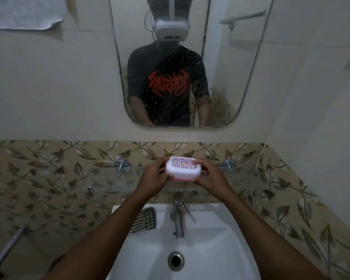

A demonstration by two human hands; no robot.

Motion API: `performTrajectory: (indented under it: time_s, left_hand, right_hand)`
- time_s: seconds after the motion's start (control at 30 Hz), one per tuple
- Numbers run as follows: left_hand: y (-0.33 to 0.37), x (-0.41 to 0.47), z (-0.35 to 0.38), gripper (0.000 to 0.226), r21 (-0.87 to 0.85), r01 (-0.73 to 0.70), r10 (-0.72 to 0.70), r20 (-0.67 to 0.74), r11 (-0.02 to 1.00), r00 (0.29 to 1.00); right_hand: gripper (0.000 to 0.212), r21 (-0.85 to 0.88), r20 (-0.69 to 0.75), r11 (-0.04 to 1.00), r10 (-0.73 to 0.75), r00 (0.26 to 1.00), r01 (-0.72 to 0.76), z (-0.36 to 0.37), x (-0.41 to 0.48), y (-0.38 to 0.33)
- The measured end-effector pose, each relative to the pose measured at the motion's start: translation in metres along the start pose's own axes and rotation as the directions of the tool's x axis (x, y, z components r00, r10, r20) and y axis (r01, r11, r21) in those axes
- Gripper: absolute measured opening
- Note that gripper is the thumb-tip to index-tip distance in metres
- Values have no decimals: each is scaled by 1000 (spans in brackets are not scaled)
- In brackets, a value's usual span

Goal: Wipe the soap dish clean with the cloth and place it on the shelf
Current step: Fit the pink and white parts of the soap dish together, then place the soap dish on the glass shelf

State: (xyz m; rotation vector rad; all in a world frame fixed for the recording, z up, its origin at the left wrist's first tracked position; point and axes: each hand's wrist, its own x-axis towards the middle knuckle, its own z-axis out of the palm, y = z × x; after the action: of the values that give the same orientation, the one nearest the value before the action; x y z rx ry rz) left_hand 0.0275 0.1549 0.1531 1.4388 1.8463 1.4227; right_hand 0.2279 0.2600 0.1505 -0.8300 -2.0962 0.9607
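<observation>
Gripping soap dish with left hand and right hand at glass shelf; cloth at seven o'clock on sink rim.

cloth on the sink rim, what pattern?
Dark and light checks or stripes on the cloth; head view, the only one.

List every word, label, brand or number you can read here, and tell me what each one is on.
Nothing here reads clearly.
Soap dish lid: a small round logo with lettering in the middle, too small to read.
T-shirt seen in the mirror: red jagged lettering, reversed and heavily stylised, not readable.
Paper on the wall at upper left: no writing shows.
</observation>
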Motion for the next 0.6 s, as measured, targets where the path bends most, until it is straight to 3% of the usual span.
performTrajectory:
  time_s: [0.33,0.47,0.53,0.6]
  left_hand:
    - [-19,-1,2,57,178,-23,22,6,984,1000]
    - [-16,-2,-3,70,283,-35,21,53,958,998]
    - [-9,-11,-10,70,329,-30,42,-28,944,999]
    - [1,-33,-20,49,327,-75,148,-203,942,968]
  right_hand:
    - [63,-111,26,993,-27,999,30,8,6,11]
    - [67,-191,33,981,-38,999,44,7,3,6]
    - [72,-286,0,956,-64,998,62,9,-1,-2]
    - [64,-325,-147,945,-89,985,36,15,-13,-15]
